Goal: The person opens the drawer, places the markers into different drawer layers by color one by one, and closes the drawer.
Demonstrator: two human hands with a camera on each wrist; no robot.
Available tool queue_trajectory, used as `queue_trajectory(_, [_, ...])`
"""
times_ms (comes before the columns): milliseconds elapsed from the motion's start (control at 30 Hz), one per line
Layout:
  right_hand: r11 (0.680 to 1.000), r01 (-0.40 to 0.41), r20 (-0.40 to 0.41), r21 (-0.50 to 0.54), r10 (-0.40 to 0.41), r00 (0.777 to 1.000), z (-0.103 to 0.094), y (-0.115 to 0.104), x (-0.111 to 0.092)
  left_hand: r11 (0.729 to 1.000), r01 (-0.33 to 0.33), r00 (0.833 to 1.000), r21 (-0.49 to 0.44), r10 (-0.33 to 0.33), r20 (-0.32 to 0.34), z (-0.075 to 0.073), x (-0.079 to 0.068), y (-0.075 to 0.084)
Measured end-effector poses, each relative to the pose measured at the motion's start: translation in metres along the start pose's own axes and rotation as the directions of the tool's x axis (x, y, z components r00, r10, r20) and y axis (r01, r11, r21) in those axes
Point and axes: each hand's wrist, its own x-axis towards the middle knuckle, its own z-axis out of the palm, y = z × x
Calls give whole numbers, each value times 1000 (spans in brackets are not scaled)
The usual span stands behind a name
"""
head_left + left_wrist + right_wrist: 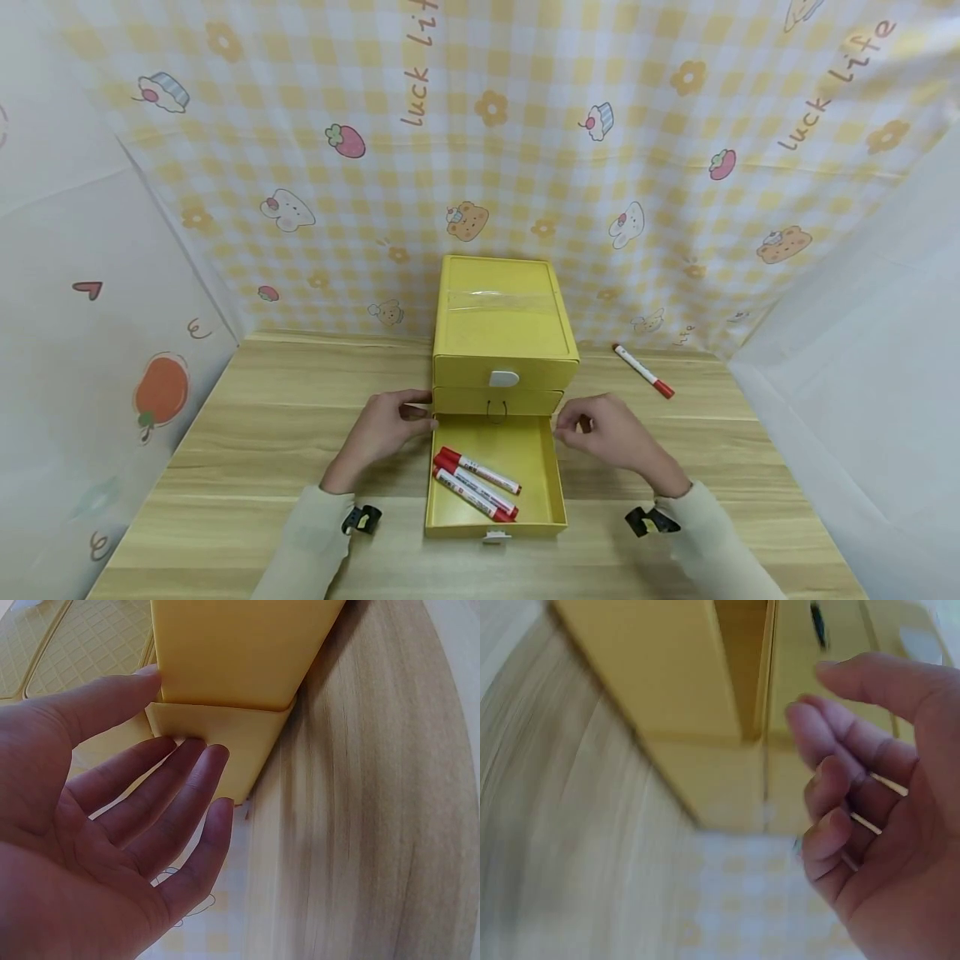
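A yellow drawer cabinet (501, 325) stands on the wooden table with its bottom drawer (536, 471) pulled out. Three red-capped markers (480, 492) lie in the drawer, toward its left side. My left hand (384, 429) is at the cabinet's left side, fingers slightly bent; in the left wrist view its thumb and fingertips meet the yellow side. By the right side of the cabinet and drawer is my right hand (609, 432), its fingers loosely curled around nothing. The right wrist view is blurred; there the hand (885, 772) appears apart from the yellow wall.
Another red-capped marker (643, 370) lies on the table (300, 392) at the back right. The upper drawer has a white tab handle (504, 378), the middle one a thin loop (497, 412). A checked cloth (525, 183) hangs behind the cabinet.
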Motion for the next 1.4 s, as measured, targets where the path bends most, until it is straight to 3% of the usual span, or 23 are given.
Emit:
queue_trajectory(167, [996, -77, -112, 37, 81, 990, -9, 35, -11, 1000, 6, 1000, 1, -6, -3, 0, 0, 0])
queue_trajectory(300, [976, -213, -206, 46, 218, 954, -17, 66, -17, 1000, 10, 1000, -3, -10, -3, 0, 0, 0])
queue_trajectory(633, [852, -513, -324, 106, 517, 792, -32, 130, -35, 1000, -7, 1000, 10, 7, -9, 0, 1, -3])
queue_trajectory(900, [753, -638, -373, 159, 644, 668, -39, 158, -48, 1000, -3, 1000, 3, 3, -4, 0, 1, -2])
queue_trajectory(1100, [675, -699, -349, 238, 731, 587, -41, 170, -51, 1000, 3, 1000, 1, -3, -6, -1, 1, -1])
queue_trajectory(1233, [658, -718, -347, 228, 743, 572, -39, 176, -51, 1000, 1, 1000, 4, -1, -7, 0, 1, -2])
queue_trajectory(1400, [690, -714, -383, 116, 694, 609, -35, 179, -51, 1000, 0, 1000, 2, 0, -2, 0, 1, -2])
